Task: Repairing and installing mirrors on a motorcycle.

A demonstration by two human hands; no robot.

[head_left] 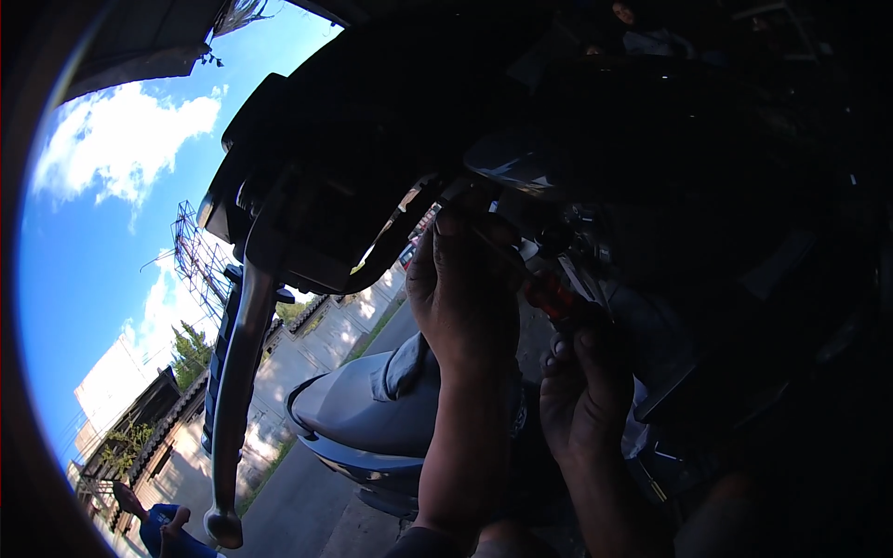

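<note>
Screwdriver (553, 296), its red handle pinched by the right hand (586, 395) and its shaft running toward the left hand (465, 293), whose shadowed grip I cannot tell, sits below a glossy dark panel (526, 166), well right of the silver hand lever (240, 381), and likely works best with pressure straight along its shaft.

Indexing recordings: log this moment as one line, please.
left hand: raised, grip unclear; right hand: holding red-handled tool; nearby: silver lever, grey bodywork

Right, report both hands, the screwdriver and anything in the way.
Right hand on red-handled screwdriver. Left hand by its far end, hold unclear. Dark motorcycle bodywork above them in view; screwdriver tip unseen.
</note>
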